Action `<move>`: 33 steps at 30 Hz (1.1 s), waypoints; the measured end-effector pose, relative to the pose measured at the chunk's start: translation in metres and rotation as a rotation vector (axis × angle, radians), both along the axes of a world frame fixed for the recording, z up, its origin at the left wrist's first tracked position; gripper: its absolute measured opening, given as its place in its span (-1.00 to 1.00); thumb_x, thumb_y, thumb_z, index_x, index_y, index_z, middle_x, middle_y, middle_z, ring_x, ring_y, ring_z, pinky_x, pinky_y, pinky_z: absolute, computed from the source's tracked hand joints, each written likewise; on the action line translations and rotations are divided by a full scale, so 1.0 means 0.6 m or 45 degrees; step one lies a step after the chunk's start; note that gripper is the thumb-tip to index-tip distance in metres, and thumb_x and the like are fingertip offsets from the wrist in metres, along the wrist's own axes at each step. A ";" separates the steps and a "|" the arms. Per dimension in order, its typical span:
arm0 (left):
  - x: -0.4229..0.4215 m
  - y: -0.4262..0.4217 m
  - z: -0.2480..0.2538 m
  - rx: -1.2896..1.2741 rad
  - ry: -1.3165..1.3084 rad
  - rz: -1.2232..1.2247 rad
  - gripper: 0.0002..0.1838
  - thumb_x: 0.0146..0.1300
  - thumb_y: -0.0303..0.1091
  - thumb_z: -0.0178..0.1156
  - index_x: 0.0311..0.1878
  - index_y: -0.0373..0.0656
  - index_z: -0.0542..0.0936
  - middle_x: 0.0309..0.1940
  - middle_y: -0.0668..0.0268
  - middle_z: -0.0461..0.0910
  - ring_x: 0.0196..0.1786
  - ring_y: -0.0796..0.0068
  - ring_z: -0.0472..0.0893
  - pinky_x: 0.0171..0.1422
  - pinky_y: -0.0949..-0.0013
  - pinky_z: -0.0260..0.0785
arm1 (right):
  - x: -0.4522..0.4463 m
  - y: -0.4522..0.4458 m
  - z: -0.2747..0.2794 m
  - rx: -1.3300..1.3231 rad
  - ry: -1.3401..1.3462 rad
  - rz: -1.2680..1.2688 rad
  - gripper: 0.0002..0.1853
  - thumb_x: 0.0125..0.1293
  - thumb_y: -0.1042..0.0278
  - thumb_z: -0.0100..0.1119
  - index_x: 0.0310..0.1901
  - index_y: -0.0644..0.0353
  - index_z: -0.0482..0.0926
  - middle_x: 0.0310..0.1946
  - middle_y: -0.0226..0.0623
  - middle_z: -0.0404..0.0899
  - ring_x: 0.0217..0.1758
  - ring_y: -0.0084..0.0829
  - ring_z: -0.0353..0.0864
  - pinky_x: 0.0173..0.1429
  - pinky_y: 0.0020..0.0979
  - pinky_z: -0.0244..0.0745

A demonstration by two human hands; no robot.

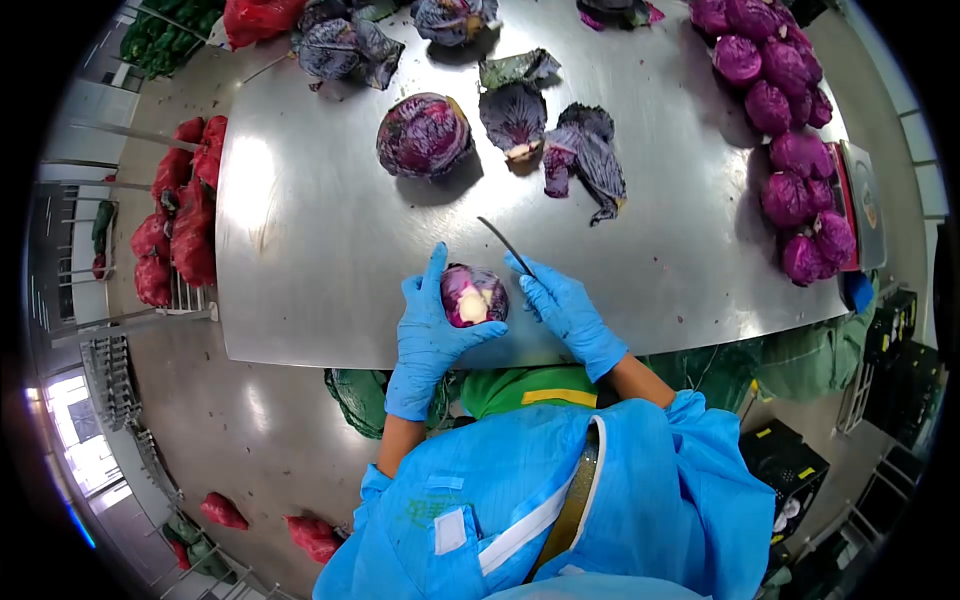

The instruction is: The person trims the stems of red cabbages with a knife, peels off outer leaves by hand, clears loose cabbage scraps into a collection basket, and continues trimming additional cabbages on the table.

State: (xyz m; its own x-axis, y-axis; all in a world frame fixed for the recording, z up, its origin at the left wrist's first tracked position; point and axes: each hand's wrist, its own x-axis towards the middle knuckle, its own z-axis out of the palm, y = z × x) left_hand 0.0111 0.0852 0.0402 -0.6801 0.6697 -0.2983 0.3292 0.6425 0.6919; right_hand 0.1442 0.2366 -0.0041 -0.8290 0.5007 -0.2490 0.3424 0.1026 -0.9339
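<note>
My left hand, in a blue glove, grips a red cabbage from its left side, near the table's front edge. The pale cut stem of that cabbage faces up. In my right hand, also gloved in blue, is a knife with a thin dark blade pointing up and to the left, apart from the cabbage. Ahead of my hands sits a larger red cabbage with its outer leaves on. Loose cabbage leaves lie to the right of it.
Trimmed purple cabbages are piled along the right side of the metal table. Untrimmed cabbages lie at the far edge. Red mesh sacks stand on a rack at left. Black crates are on the floor at right.
</note>
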 end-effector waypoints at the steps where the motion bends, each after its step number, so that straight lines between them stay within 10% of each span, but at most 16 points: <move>1: 0.001 -0.007 0.000 -0.060 -0.047 0.017 0.21 -0.30 -0.01 0.63 0.40 -0.29 0.17 0.23 0.03 0.31 0.24 0.11 0.43 0.36 0.16 0.31 | 0.004 -0.008 -0.003 0.061 0.021 0.008 -0.55 0.46 0.04 -0.02 0.24 0.08 0.47 -0.06 -0.01 0.63 -0.08 -0.07 0.67 -0.01 -0.24 0.55; 17: 0.051 -0.011 -0.052 0.136 0.124 0.168 0.24 -0.29 -0.04 0.61 0.40 -0.36 0.09 0.16 0.00 0.28 0.22 0.09 0.42 0.27 0.16 0.37 | 0.003 -0.061 0.008 1.065 -0.335 0.256 -0.36 0.47 -0.08 -0.18 0.46 0.04 0.12 -0.50 -0.18 0.54 -0.60 -0.26 0.56 -0.57 -0.17 0.42; 26: 0.095 -0.024 -0.082 0.357 0.356 0.116 0.30 -0.28 -0.15 0.62 0.46 -0.31 -0.03 0.35 -0.04 0.15 0.39 0.05 0.25 0.49 0.14 0.10 | -0.049 -0.011 -0.030 0.082 -0.046 -0.090 -0.51 0.36 -0.11 0.04 0.03 0.13 0.62 -0.19 0.02 0.65 -0.19 0.02 0.66 -0.08 -0.13 0.54; 33: 0.034 -0.044 -0.033 0.336 0.361 -0.527 0.12 -0.24 -0.01 0.59 0.43 -0.08 0.25 0.24 0.00 0.35 0.34 -0.03 0.35 0.42 0.03 0.23 | -0.108 0.031 -0.068 0.342 -0.147 -0.324 -0.59 0.26 -0.07 0.17 -0.07 0.09 0.65 -0.22 -0.08 0.66 -0.17 -0.03 0.66 -0.05 -0.15 0.53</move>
